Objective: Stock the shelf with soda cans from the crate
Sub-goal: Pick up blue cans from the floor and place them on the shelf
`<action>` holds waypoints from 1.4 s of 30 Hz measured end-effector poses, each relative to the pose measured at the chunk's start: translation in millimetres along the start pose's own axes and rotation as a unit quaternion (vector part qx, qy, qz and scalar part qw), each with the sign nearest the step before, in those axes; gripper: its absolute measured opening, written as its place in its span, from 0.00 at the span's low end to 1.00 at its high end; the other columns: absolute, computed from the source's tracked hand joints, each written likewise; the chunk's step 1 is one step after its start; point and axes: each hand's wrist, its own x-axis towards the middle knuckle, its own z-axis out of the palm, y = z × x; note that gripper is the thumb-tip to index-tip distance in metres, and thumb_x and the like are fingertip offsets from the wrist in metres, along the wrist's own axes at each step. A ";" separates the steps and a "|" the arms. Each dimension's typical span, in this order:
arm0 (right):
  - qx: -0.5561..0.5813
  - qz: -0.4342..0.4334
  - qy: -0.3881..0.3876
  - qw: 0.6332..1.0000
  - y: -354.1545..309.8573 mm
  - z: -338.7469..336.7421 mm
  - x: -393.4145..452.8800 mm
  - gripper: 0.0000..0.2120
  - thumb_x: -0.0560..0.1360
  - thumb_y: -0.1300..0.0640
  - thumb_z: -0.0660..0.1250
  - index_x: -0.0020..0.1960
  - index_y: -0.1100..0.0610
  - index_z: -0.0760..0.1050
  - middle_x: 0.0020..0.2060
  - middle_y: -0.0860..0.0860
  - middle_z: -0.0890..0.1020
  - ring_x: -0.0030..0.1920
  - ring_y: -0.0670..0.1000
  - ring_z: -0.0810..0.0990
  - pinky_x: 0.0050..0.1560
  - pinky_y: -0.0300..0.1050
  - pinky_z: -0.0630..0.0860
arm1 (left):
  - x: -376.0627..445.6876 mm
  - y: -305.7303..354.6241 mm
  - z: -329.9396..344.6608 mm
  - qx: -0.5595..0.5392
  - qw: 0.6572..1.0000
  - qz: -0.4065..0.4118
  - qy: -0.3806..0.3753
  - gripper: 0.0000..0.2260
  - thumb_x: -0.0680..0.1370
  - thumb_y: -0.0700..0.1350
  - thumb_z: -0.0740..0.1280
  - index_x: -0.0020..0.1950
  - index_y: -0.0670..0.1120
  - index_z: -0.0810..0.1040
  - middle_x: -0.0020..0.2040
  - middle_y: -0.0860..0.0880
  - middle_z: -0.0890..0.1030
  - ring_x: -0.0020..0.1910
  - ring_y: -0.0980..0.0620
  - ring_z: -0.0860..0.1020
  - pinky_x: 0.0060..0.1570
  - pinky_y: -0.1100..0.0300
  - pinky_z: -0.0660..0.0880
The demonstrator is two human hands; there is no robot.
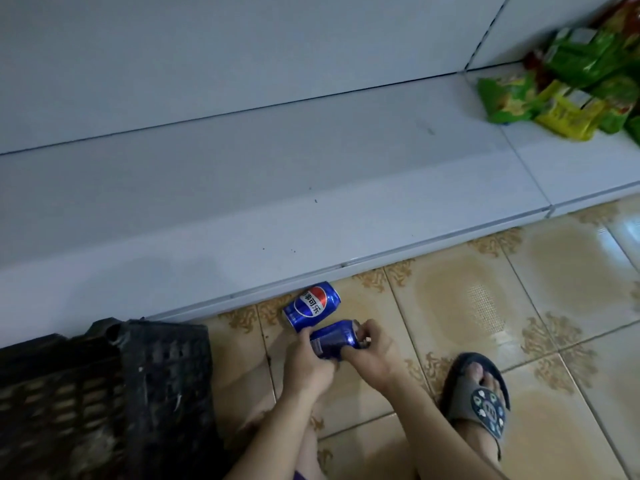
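A blue soda can (334,339) lies on its side between both hands, low over the tiled floor. My left hand (306,362) grips its near end and my right hand (372,351) grips its far end by the top. A second blue soda can (311,305) with a red, white and blue logo lies on its side on the floor, right against the front edge of the white bottom shelf (242,202). The black plastic crate (104,393) stands at the lower left, beside the shelf; its inside is too dark to make out.
Green and yellow snack bags (568,88) are piled on the shelf at the far right. My foot in a dark slipper (479,396) rests on the beige patterned floor tiles (485,299) at the lower right. The shelf's back panel (242,46) rises behind.
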 end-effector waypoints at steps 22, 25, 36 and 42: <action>0.166 -0.440 0.075 0.879 -221.6 -65.1 -189.9 0.31 0.75 0.55 0.69 0.74 0.36 0.63 0.48 0.47 0.84 0.47 0.51 0.83 0.45 0.47 0.81 | -173.5 143.8 -190.9 -0.103 0.884 0.369 0.268 0.27 0.78 0.65 0.44 0.40 0.49 0.75 0.33 0.52 0.80 0.36 0.58 0.79 0.33 0.66 0.72; 0.148 -0.475 0.065 0.865 -260.0 -76.2 -215.7 0.38 0.74 0.60 0.72 0.76 0.39 0.59 0.49 0.46 0.84 0.46 0.48 0.82 0.43 0.43 0.79 | -201.2 162.9 -229.9 -0.123 0.847 0.409 0.316 0.25 0.81 0.60 0.48 0.32 0.49 0.72 0.28 0.50 0.78 0.30 0.56 0.77 0.32 0.60 0.71; 0.150 -0.553 0.156 0.805 -383.7 -108.7 -279.4 0.38 0.64 0.49 0.78 0.66 0.33 0.62 0.52 0.34 0.80 0.53 0.41 0.80 0.48 0.44 0.82 | -262.2 238.7 -356.8 0.017 0.689 0.524 0.501 0.14 0.80 0.56 0.59 0.51 0.49 0.79 0.47 0.53 0.82 0.48 0.51 0.78 0.45 0.54 0.75; 0.126 -0.570 0.191 0.789 -437.8 -91.3 -270.4 0.40 0.66 0.50 0.77 0.72 0.42 0.61 0.59 0.35 0.77 0.55 0.38 0.77 0.55 0.41 0.79 | -242.1 236.3 -414.0 0.231 0.649 0.431 0.583 0.29 0.77 0.56 0.68 0.75 0.47 0.67 0.78 0.43 0.63 0.78 0.42 0.58 0.75 0.40 0.58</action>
